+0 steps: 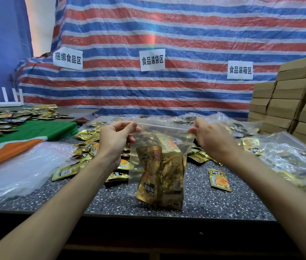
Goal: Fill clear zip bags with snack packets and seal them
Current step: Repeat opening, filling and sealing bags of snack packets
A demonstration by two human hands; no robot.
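Now both hands pinch the top corners of a zip bag (159,156), left hand (115,138) and right hand (212,138) apart. Gold packets (159,177) fill its lower half. Behind the bag, loose packets (88,145) litter the table (111,201).

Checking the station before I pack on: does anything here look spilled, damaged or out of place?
Nothing looks damaged. The zip bag, pinched at its top corners by the left hand and right hand, hangs intact. One snack packet lies alone on the table, apart from the loose pile.
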